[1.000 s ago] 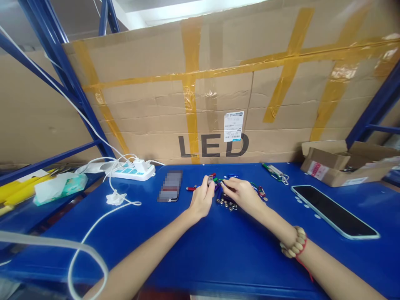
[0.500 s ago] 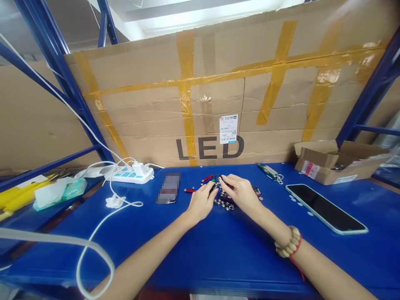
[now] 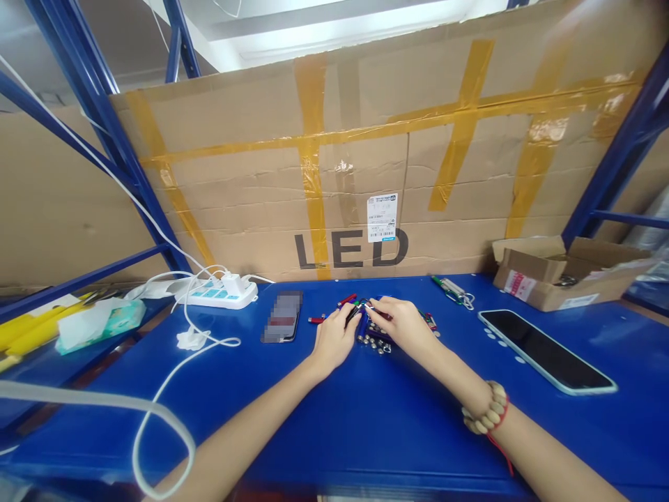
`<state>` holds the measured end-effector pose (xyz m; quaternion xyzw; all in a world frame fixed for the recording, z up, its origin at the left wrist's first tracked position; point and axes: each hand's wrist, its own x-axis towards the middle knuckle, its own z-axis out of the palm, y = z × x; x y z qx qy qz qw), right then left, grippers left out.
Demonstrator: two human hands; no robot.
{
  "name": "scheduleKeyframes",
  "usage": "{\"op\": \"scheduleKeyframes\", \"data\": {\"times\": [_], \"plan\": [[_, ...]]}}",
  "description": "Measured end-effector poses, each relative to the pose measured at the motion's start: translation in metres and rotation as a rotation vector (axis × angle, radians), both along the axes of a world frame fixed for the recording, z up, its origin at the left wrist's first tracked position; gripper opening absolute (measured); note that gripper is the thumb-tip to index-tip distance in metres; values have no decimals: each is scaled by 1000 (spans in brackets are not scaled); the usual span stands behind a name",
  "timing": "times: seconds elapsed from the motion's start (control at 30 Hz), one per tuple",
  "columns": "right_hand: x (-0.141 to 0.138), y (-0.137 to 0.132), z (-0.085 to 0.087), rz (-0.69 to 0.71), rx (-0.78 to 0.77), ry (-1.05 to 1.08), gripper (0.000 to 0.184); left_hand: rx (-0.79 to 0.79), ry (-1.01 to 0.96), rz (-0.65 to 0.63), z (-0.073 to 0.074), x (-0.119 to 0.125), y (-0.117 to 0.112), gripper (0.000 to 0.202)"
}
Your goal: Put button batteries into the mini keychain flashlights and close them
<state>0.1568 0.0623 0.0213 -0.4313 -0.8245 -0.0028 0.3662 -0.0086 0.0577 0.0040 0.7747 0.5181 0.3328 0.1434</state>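
Over a small pile in the middle of the blue tabletop, my hands meet fingertip to fingertip. My left hand (image 3: 334, 339) is closed in a pinch on a small black piece (image 3: 352, 314), partly covered by the fingers. In my right hand (image 3: 405, 322), thumb and forefinger are pressed together at a small dark piece with a shiny tip, too small to name. Below and between the hands lie small silver round parts (image 3: 373, 343) and blue tubes. Slim red pieces (image 3: 316, 321) stick out beyond my left fingers. More small coloured parts (image 3: 431, 321) lie right of my right hand.
A phone (image 3: 282, 317) lies left of the pile, a larger phone (image 3: 546, 352) to the right. Green and silver clip pieces (image 3: 454, 291) lie at the back. An open carton (image 3: 569, 275) stands back right. A power strip (image 3: 222, 294) and white cables (image 3: 167, 411) are left.
Both hands stay over the pile, fingertips close together. The right fingers have shifted slightly at the small piece. The black piece in the left hand shows more clearly.
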Motion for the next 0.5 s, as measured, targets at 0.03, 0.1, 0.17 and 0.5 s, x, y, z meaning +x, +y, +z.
{"op": "scheduleKeyframes", "data": {"times": [0.03,0.1,0.17,0.5], "plan": [[1,0,0,3,-4,-14,31,-6,2,5,0,0,0,22],[1,1,0,8,-18,-48,27,-12,-8,13,0,0,1,22],[2,0,0,1,-42,-87,26,-14,-25,17,0,0,2,21],[0,-2,7,-27,-128,265,28,28,127,48,-5,2,2,25]]}}
